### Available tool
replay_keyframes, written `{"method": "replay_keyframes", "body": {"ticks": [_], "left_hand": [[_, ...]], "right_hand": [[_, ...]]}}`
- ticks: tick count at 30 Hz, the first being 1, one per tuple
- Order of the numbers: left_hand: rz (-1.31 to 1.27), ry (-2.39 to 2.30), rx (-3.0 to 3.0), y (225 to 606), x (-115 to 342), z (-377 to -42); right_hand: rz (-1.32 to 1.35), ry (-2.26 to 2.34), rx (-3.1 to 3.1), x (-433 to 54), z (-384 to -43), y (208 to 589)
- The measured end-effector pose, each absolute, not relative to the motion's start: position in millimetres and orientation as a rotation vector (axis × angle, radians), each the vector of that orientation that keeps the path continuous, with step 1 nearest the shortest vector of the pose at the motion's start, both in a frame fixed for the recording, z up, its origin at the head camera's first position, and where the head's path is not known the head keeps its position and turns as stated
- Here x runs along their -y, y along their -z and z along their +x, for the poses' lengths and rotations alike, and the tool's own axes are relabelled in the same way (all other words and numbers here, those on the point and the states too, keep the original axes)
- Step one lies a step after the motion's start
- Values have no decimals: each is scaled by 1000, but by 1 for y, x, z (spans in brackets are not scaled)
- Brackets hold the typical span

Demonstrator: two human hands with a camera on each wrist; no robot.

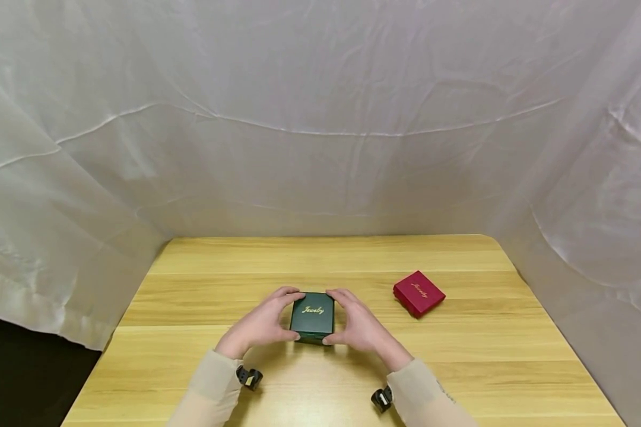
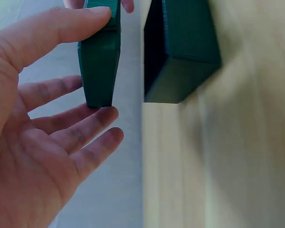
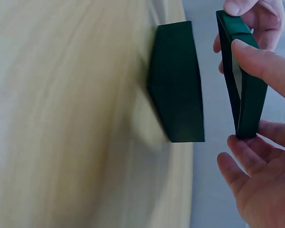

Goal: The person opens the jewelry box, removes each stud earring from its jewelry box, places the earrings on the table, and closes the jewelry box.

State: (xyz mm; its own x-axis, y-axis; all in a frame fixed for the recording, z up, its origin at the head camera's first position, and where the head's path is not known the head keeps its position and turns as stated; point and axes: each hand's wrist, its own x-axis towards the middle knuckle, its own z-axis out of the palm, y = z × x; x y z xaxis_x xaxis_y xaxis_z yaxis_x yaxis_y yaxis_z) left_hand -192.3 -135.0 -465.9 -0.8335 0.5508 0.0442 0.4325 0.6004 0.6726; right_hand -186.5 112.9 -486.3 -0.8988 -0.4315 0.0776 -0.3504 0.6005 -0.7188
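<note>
A person's left hand (image 1: 267, 320) and right hand (image 1: 360, 323) grip a dark green jewelry box lid (image 1: 312, 314) from opposite sides, thumbs at the near corners and fingers at the far ones, over the middle of a light wood-grain worktop (image 1: 192, 302). The squarish lid has a smooth, plain top with the word "Jewelry" in slanting gold script. Its sides are shallow and sharp-cornered, with a finely ribbed patch on the near edge between the thumbs; a pale lining shows inside from the right wrist. Just below, and apart from it, the matching box base (image 2: 192, 47), deeper, straight-walled and open at the top, rests on the worktop. Beyond the right hand, a red box (image 1: 419, 293), also gold-lettered, sits at an angle.
</note>
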Motion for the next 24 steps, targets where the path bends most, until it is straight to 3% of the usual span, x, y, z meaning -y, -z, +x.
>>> {"method": "replay_keyframes", "body": {"ticks": [24], "left_hand": [[758, -1038, -2663, 488, 130, -190]], "right_hand": [[-688, 1113, -2684, -115, -192, 504]]}}
